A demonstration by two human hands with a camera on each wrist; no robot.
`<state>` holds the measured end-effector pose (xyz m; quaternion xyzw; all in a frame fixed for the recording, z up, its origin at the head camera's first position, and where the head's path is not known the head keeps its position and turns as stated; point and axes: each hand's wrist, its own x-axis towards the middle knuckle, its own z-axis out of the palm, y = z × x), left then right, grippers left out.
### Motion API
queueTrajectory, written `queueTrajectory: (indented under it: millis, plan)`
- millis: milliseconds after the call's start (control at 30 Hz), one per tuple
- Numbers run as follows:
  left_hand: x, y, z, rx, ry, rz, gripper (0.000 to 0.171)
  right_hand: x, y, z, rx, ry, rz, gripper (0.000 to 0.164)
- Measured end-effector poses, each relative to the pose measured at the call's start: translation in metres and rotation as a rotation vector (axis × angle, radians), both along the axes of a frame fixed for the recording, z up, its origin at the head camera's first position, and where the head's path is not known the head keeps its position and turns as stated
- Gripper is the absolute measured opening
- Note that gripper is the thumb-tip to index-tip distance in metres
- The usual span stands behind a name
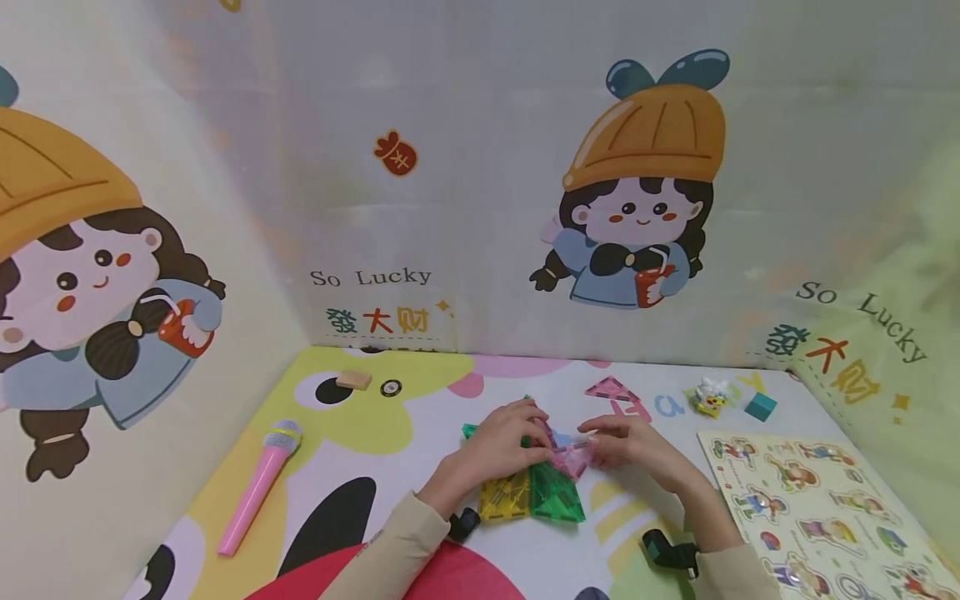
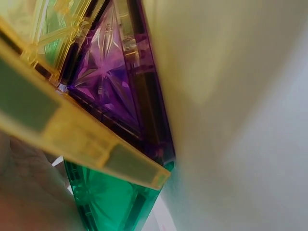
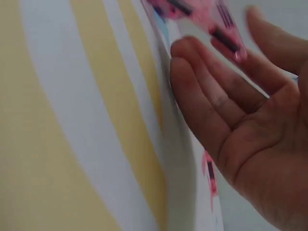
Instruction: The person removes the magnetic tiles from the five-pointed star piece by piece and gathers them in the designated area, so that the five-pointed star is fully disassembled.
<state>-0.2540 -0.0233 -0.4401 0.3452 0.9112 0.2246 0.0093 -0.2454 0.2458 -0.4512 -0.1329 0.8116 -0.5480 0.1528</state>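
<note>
Translucent magnetic tiles stand joined in a small build in the head view. A yellow tile [image 1: 504, 498] and a green triangular tile [image 1: 557, 493] form its near side, with a pink tile [image 1: 572, 460] above. My left hand [image 1: 501, 443] reaches over the build from the left, thumb and fingers gripping the pink tile's left side. The left wrist view shows a purple triangular tile [image 2: 108, 72] beside a yellow edge. At the pink tile's right corner is my right hand [image 1: 637, 450]; the right wrist view has its fingers loosely bent, thumb apart from the tile.
A loose pink triangular tile [image 1: 611, 389] lies beyond the hands. On the left is a pink microphone [image 1: 260, 487], with a wooden block [image 1: 354, 380] behind. A small figurine [image 1: 711, 397], a teal cube [image 1: 761, 406] and a sticker-like board [image 1: 832, 517] lie at right.
</note>
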Motion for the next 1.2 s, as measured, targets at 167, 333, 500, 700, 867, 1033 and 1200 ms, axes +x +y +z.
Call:
queueTrajectory:
  millis: [167,333,500,700,867,1033,1200]
  plan:
    - [0.000,0.000,-0.001,0.002,0.009,0.003,0.017,0.004,-0.009,-0.005,-0.054,0.021,0.093,0.032]
    - [-0.001,-0.002,-0.005,0.007,0.022,0.001,0.016,0.007,-0.012,-0.007,-0.103,-0.009,0.082,0.029]
    - [-0.002,-0.002,-0.005,0.004,0.024,0.001,0.015,0.007,-0.011,-0.006,-0.109,-0.005,0.084,0.028]
    - [0.000,-0.002,-0.003,0.005,0.003,0.003,0.015,0.007,-0.009,-0.010,-0.146,-0.004,0.086,0.026]
    - [0.000,-0.002,-0.005,0.004,-0.001,0.001,0.016,0.007,-0.006,-0.015,-0.185,-0.018,0.066,0.028]
    - [-0.001,-0.002,-0.006,0.003,-0.005,0.002,0.017,0.008,0.001,-0.013,-0.218,-0.037,-0.047,0.032]
    - [-0.002,-0.003,-0.006,0.007,-0.017,0.005,0.016,0.006,0.009,-0.005,-0.216,-0.020,-0.180,0.037]
